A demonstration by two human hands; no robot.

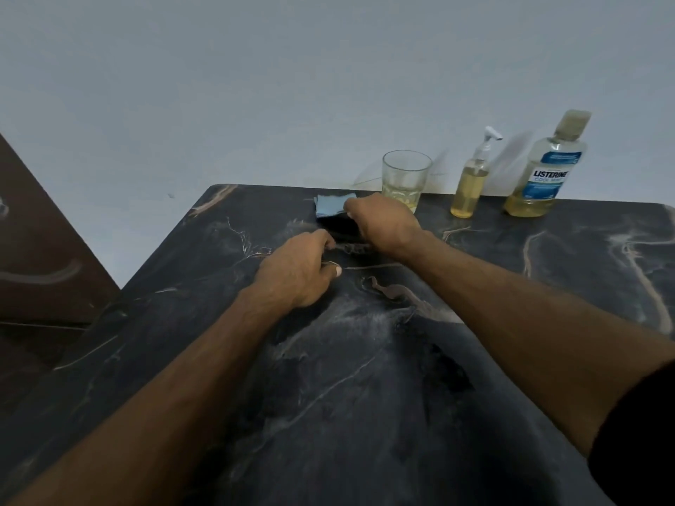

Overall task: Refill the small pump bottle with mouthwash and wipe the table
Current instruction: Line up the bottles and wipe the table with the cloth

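A blue cloth [330, 204] lies near the far edge of the dark marble table [365, 378]. Its near part looks dark, in shadow. My right hand [387, 222] pinches the cloth's far part from above. My left hand [297, 272] has curled fingers, with the fingertips at the cloth's near, ragged edge. The small pump bottle [471, 184], white pump on top, stands upright to the right, filled with yellow liquid to about its shoulder. Further right stands the capped mouthwash bottle [544, 169], holding a low level of yellow liquid.
A clear glass [403, 177] with a little yellow liquid stands just behind my right hand, close to the table's far edge and the grey wall. A brown wooden panel [40, 250] is off the table's left side.
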